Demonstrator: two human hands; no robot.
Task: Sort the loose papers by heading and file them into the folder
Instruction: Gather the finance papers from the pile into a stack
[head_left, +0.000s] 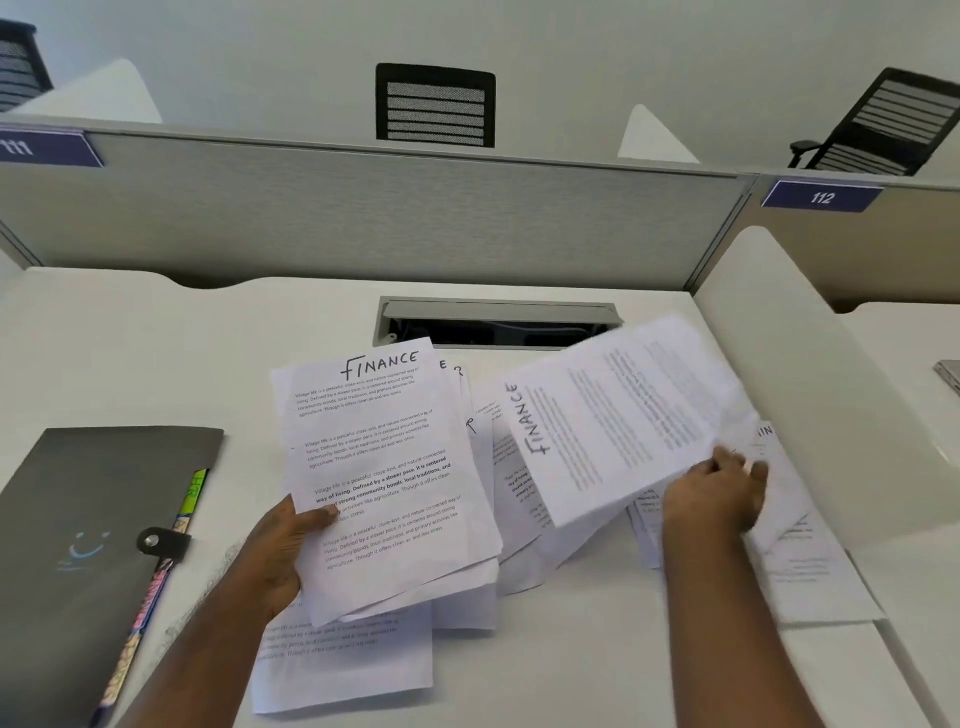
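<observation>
My left hand (283, 553) grips a small stack of papers (384, 467) by its lower left edge; the top sheet is headed FINANCE. My right hand (719, 493) pinches the corner of another sheet headed FINANCE (618, 415), lifted, turned sideways and blurred. Several loose papers (519, 499) lie spread on the white desk (130, 353) under and between the two. More sheets lie at the right (810, 561) and near the front (348, 660). A dark grey folder (88, 519) with a snap strap lies shut at the left, coloured tabs poking out of its right side.
A cable slot with an open grey flap (498, 319) sits at the back of the desk. A grey partition (363, 213) rises behind it, and a white side divider (810, 374) stands at the right. Black mesh chairs (435, 106) stand beyond the partition.
</observation>
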